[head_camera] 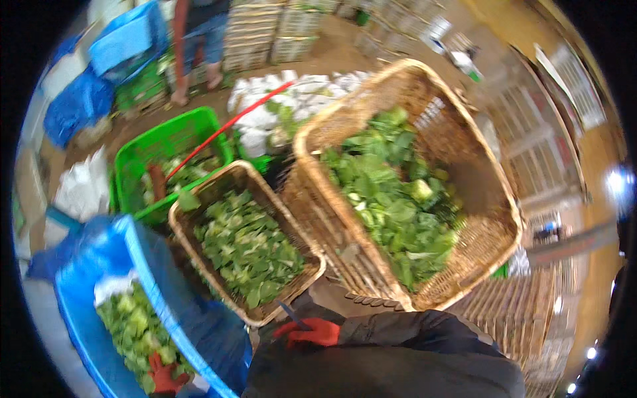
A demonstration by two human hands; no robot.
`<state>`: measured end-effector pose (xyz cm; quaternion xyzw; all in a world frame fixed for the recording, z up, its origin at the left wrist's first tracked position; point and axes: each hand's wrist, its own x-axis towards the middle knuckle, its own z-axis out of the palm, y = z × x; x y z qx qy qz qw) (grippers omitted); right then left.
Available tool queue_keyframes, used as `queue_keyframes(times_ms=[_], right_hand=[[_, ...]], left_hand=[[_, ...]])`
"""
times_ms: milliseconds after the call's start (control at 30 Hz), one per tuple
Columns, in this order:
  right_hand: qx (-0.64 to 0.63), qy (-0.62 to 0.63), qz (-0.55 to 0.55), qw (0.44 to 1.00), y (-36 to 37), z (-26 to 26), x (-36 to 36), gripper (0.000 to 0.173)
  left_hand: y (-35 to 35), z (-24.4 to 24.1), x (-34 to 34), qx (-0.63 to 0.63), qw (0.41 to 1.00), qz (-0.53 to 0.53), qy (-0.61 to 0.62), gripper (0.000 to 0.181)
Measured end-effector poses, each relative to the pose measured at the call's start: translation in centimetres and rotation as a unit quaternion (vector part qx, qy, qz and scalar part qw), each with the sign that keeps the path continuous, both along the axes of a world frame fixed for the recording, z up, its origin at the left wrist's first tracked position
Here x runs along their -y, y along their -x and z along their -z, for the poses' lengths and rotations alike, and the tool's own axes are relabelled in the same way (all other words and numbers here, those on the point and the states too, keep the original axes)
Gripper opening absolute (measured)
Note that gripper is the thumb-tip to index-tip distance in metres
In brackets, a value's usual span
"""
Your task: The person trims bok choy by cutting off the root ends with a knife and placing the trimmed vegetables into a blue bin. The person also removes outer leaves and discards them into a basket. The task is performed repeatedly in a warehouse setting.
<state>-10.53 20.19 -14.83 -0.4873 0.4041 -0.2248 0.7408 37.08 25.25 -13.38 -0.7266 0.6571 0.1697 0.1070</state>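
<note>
My left hand (166, 374), in a red glove, reaches into a blue-lined container (82, 318) at the lower left. Its fingers are spread on a heap of leafy green vegetables (132, 323), and I see nothing gripped in them. In front of my body, my right hand (314, 332), also red-gloved, is closed around a knife (294, 315) whose blade points up and left. Just beyond the blade stands a smaller tan plastic crate (321, 258) filled with cut leaves (249, 244). A larger tan crate (507, 199) beside it holds loose green leaves (398, 204).
A green basket (122, 174) with trimmings stands behind the small crate, a red stick (234, 119) slanting out of it. White-wrapped bundles (308, 94) lie farther back. Another person's bare legs (199, 74) show near stacked crates (251, 35). More stacked crates (517, 308) stand at right.
</note>
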Motion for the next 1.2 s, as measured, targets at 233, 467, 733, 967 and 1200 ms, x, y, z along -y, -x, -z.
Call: queue_keyframes(times_ms=[233,467,733,967,1200], right_hand=[[-0.323,0.11,0.293,0.893,20.4,-9.0,19.9,0.07],[-0.506,0.071,0.294,0.808,33.1,7.4,31.2,0.079],[0.068,0.066,0.341,0.935,25.4,-6.2,22.8,0.04],[0.035,0.024,0.141,0.989,16.0,-10.8,19.0,0.058],[0.013,-0.136,-0.021,0.99,7.5,-11.4,11.1,0.045]], left_hand=[[2.1,-4.9,12.4,-0.422,0.821,-0.271,0.274,0.031],[28.9,-8.8,20.1,-0.366,0.908,0.055,0.198,0.033],[41.7,-12.3,25.2,-0.341,0.837,0.251,0.346,0.064],[37.4,-13.7,24.6,-0.405,0.8,0.405,0.177,0.061],[28.8,-7.4,16.8,-0.67,0.729,-0.118,0.079,0.063]])
